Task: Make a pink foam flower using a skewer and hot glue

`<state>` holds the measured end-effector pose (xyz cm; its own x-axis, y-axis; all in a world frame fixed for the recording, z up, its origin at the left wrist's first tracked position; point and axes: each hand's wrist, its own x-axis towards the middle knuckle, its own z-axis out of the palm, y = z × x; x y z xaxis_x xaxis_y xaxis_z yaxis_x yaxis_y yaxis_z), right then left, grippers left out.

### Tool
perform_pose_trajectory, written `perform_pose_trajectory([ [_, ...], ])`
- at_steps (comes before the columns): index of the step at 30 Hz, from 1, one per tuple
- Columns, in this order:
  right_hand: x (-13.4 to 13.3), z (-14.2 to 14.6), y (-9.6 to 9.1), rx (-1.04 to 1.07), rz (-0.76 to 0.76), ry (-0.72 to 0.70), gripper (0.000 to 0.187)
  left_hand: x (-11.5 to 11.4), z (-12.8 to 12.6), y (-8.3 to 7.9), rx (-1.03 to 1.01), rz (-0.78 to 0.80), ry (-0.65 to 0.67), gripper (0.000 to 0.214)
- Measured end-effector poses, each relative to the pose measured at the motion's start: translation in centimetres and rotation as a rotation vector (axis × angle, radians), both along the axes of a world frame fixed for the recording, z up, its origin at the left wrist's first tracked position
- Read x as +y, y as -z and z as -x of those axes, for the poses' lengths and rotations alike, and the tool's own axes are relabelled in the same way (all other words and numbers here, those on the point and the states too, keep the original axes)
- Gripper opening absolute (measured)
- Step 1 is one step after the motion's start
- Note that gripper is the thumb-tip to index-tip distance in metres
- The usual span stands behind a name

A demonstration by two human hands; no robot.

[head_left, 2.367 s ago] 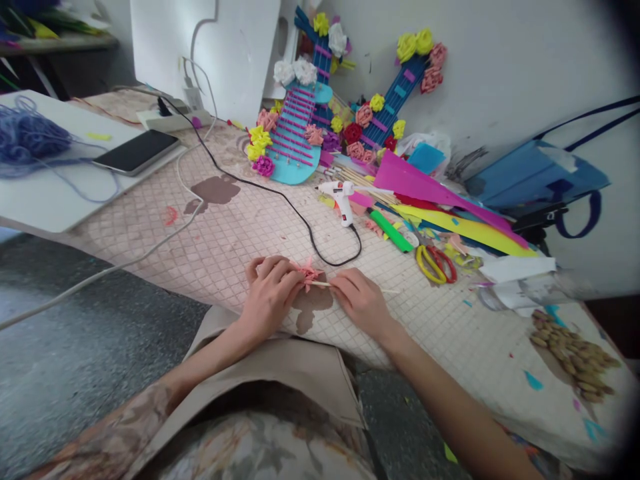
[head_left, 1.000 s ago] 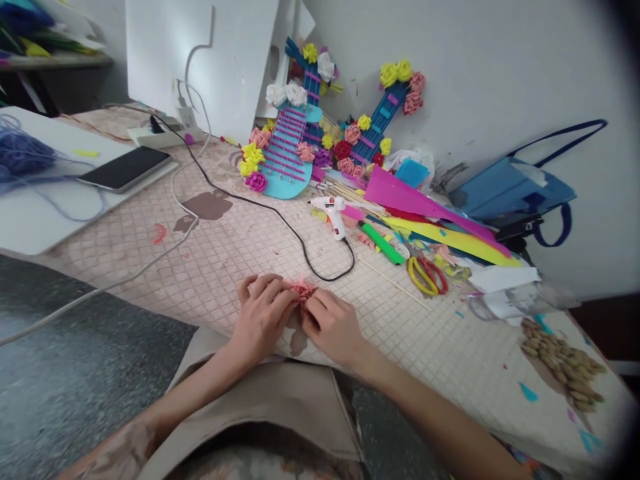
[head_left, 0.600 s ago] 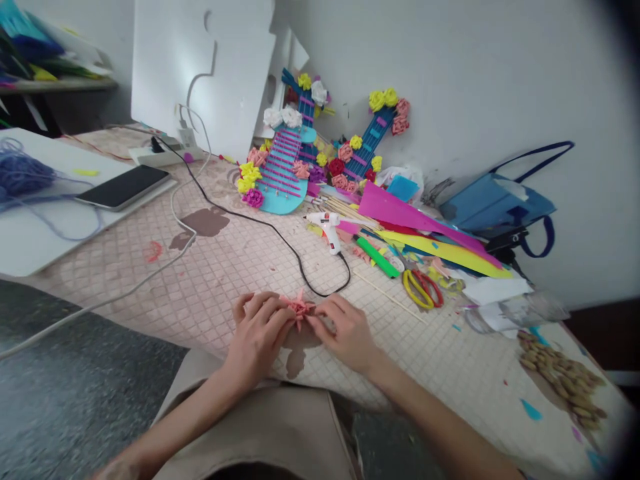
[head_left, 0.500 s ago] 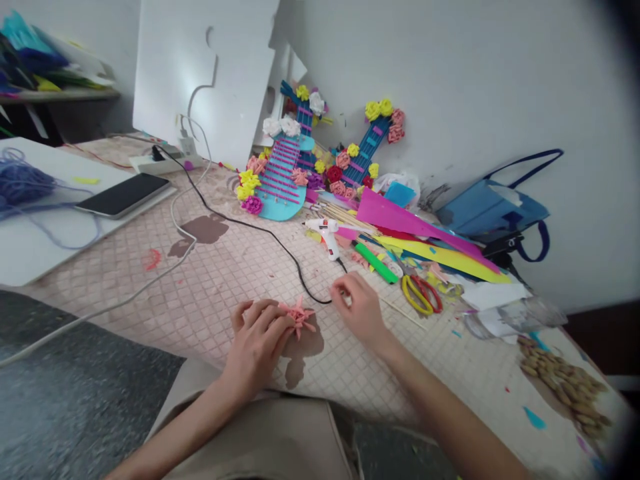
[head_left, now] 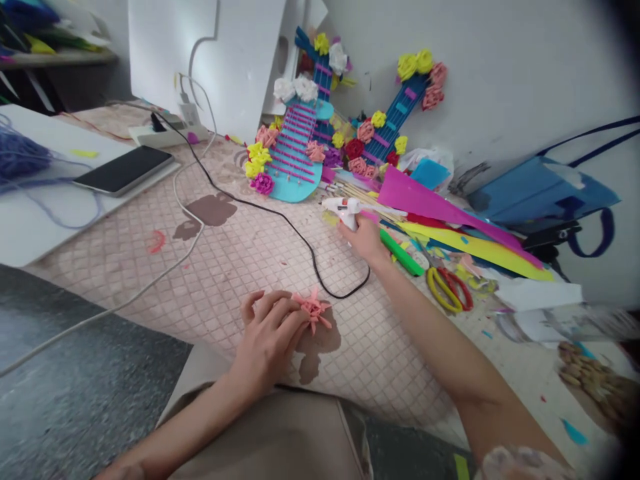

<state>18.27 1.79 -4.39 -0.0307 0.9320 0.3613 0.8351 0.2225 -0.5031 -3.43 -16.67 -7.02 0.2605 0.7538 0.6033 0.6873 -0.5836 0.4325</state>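
My left hand (head_left: pixel 274 333) rests near the table's front edge, its fingers closed on a pink paper flower (head_left: pixel 315 312) with spiky petals. Farther forward, my right hand (head_left: pixel 364 239) is wrapped round the handle of a white hot glue gun (head_left: pixel 345 209), whose nozzle points left. The gun's black cord (head_left: pixel 315 263) loops back over the table between my hands. Just right of that hand lie a green marker-like stick (head_left: pixel 403 253) and scissors (head_left: pixel 447 290) with yellow and red handles.
Guitar-shaped crafts with paper flowers (head_left: pixel 297 153) lean at the back. Coloured paper sheets (head_left: pixel 440 207) and a blue bag (head_left: pixel 550 190) are at right. A phone (head_left: pixel 125 170) lies on a white board at left. A white cable (head_left: pixel 150 287) crosses the tablecloth (head_left: pixel 250 250).
My right hand has moved forward from beside the flower to the glue gun and taken hold of it. My left hand stays at the flower. The view has shifted slightly.
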Motion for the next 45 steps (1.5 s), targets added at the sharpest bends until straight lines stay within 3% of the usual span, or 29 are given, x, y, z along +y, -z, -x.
perform_pose_trajectory([
  [3, -1.9, -0.8, -0.5, 0.185, -0.045, -0.045, 0.026, -0.1, 0.0, 0.2, 0.012, 0.017, -0.008, 0.011],
  [7, -6.1, -2.6, -1.5, 0.470, 0.123, -0.137, 0.029, -0.2, 0.0, 0.3, -0.006, 0.016, -0.010, 0.010],
  [12, -11.5, -5.1, -2.2, 0.400, 0.237, -0.302, 0.024, -0.2, -0.1, 0.4, -0.006, 0.017, -0.013, 0.010],
  [16, -14.1, -6.6, -2.5, 0.260, 0.211, -0.378, 0.022, -0.1, -0.1, 0.6, -0.022, 0.013, -0.012, 0.009],
  [20, -14.6, -6.3, -3.7, 0.154, 0.339, -0.600, 0.013, -0.1, 0.0, 0.6, -0.028, -0.005, -0.005, 0.012],
  [23, -14.5, -5.6, -4.5, 0.040, 0.387, -0.707, 0.018, -0.2, 0.0, 0.6, -0.025, -0.005, 0.002, 0.016],
  [32, -14.5, -5.0, -4.8, -0.122, 0.465, -0.731, 0.020, 0.1, -0.2, 0.5, -0.020, -0.025, -0.006, 0.014],
  [45, -14.4, -4.8, -4.8, -0.122, 0.490, -0.738, 0.022, -0.2, -0.1, 0.5, -0.034, -0.007, -0.009, 0.015],
])
